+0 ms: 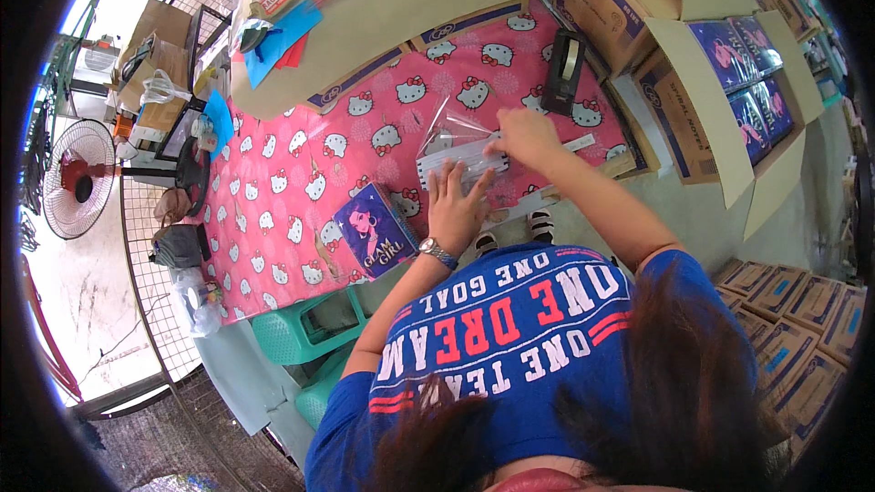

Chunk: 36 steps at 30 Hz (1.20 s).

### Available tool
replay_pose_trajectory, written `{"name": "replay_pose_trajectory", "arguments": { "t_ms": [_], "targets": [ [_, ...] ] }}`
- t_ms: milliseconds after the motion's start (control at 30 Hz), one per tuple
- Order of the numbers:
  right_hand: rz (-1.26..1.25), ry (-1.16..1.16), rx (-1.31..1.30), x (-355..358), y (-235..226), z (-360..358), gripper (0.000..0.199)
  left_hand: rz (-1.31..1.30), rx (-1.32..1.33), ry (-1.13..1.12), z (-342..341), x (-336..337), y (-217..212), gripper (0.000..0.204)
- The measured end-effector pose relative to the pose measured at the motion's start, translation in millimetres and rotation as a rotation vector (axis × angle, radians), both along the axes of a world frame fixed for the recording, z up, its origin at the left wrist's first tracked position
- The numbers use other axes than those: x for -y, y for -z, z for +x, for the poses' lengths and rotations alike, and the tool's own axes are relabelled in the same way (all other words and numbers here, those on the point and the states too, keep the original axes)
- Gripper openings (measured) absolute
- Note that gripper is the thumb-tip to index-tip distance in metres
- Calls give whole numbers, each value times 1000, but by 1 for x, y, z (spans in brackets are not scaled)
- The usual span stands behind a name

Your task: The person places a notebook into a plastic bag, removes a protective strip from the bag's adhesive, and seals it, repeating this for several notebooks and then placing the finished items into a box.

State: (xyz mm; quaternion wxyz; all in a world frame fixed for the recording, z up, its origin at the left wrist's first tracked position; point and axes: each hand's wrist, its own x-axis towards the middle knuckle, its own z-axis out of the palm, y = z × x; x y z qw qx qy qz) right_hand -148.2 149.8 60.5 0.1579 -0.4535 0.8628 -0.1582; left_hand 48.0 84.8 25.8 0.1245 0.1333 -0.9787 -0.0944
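Note:
Close to the table's near edge lies a white spiral-bound notebook stack point(447, 159) in a clear plastic sleeve point(448, 118), whose loose end sticks up beyond it. My left hand point(456, 203) rests on the stack, fingers spread. At its right end, my right hand point(531, 138) is closed with fingertips pinched at the sleeve's edge; the exact grip is partly hidden. Left of my left wrist sits a pile of purple-blue notebooks point(372, 230) with a drawn figure on the cover. A black tape dispenser point(564, 71) stands beyond my right hand.
A pink cartoon-patterned cloth point(273, 219) covers the table. Cardboard point(383, 9) lies across its far side, with blue sheets point(283, 41) on it. At right, an open carton point(720, 118) holds purple notebooks. Stacked cartons point(793, 328), green stools point(305, 328) and a fan point(80, 179) stand around.

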Motion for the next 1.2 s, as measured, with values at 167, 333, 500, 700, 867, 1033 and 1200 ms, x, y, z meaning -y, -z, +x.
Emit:
{"name": "replay_pose_trajectory", "arguments": {
  "t_ms": [167,333,500,700,867,1033,1200],
  "targets": [
    [-76,-116,542,28,56,-34,62,197,-183,276,-2,33,-29,9],
    [-178,-46,975,55,62,-27,43,-28,-80,456,-24,41,-82,16],
    [-211,-52,1060,53,67,-28,29,-325,200,430,-30,42,-92,17],
    [-499,-210,1111,47,49,-27,27,638,-7,90,-40,116,-78,17],
    [-771,-245,1075,38,7,-27,28,1104,213,-262,-28,123,-4,25],
    [-485,-487,897,12,27,-36,71,889,-108,46,-22,89,-38,39],
    [-427,-618,501,-17,8,5,93,373,-132,32,4,62,-8,55]
  ]
}}
